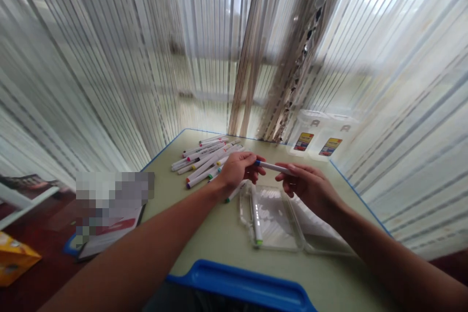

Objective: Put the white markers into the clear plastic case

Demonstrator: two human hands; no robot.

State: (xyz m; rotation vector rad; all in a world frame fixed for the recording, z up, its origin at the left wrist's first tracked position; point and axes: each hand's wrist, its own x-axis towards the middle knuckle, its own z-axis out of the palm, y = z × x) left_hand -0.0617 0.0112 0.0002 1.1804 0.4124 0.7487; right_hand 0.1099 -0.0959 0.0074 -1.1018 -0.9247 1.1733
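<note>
Both of my hands hold one white marker (273, 167) level above the green table (219, 239). My left hand (239, 169) pinches its blue-capped end, and my right hand (310, 186) grips the other end. Just below them lies an open clear plastic case (278, 234) with one green-tipped marker (256, 217) inside. A pile of several white markers (206, 158) with coloured caps is spread on the table to the left of my left hand.
Two clear plastic boxes (318, 139) with coloured labels stand at the far right corner. A blue plastic edge (237, 285) lies at the near side. A booklet (109, 229) overhangs the left edge. White striped curtains surround the table. A yellow packet (14, 261) lies far left.
</note>
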